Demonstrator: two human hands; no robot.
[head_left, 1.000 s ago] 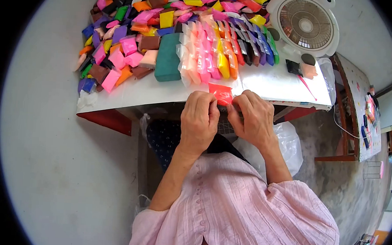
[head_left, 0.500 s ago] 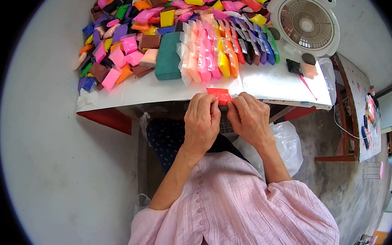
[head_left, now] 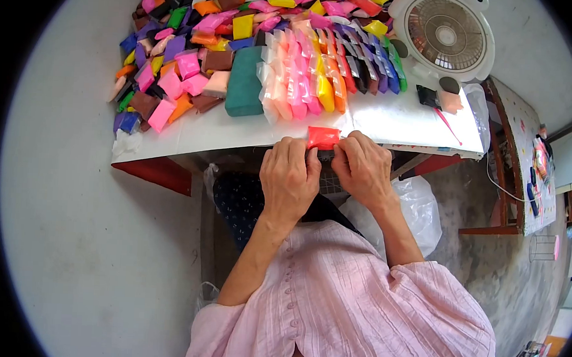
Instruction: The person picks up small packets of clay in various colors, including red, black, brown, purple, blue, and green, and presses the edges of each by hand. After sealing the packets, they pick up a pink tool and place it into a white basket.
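A small red packet (head_left: 323, 138) is held between my two hands at the front edge of the white table (head_left: 217, 136). My left hand (head_left: 289, 175) pinches its left end with thumb and fingers. At the right end, my right hand (head_left: 364, 166) grips it with curled fingers. Just beyond lie overlapping rows of clear-wrapped packets (head_left: 298, 76), running from pale peach through pink, yellow, orange and red to black, blue and green. A dark green block (head_left: 244, 82) stands against the left side of these rows.
Many loose coloured packets (head_left: 188, 63) are heaped at the back left. A white fan (head_left: 445, 35) stands at the back right, near a black packet (head_left: 427, 96) and a thin pink tool (head_left: 448, 125). Clear plastic bags (head_left: 420, 214) hang or lie below the table.
The red packet now lies flatter and shows more of its face between my hands. My left hand has shifted slightly left.
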